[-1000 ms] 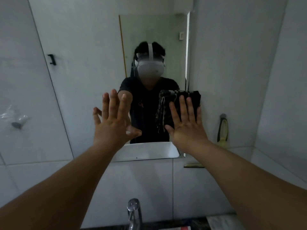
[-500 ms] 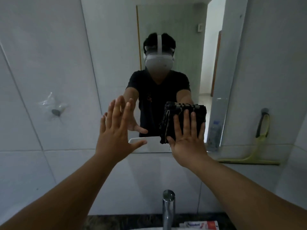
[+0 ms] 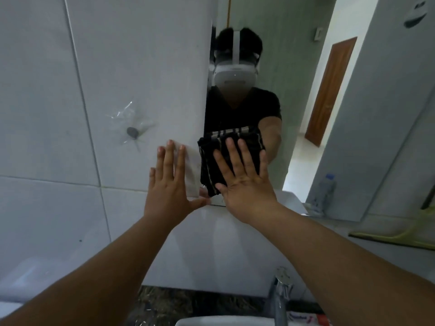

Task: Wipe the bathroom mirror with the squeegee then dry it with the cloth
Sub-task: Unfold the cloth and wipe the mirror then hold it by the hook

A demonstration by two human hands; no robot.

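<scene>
The mirror point(image 3: 306, 90) hangs on the white tiled wall and reflects a person in a black shirt. My right hand point(image 3: 244, 182) lies flat with fingers spread, pressing a folded dark striped cloth point(image 3: 211, 165) against the glass just above its bottom edge. Beside it on the left, my left hand point(image 3: 168, 187) rests open and flat on the mirror, holding nothing. The yellow-green squeegee point(image 3: 400, 236) lies on the ledge at the far right, its handle leaning up the wall, away from both hands.
A chrome faucet point(image 3: 281, 292) rises below my right forearm, next to a toothpaste tube point(image 3: 306, 317) and the white sink rim point(image 3: 223, 322). A wall hook wrapped in plastic point(image 3: 131, 132) sits left of my hands. A plastic bottle point(image 3: 326, 194) shows in the mirror's lower right.
My right hand has slid the cloth leftward along the lower mirror, away from its right edge. My left hand moved left with it, and my view has shifted.
</scene>
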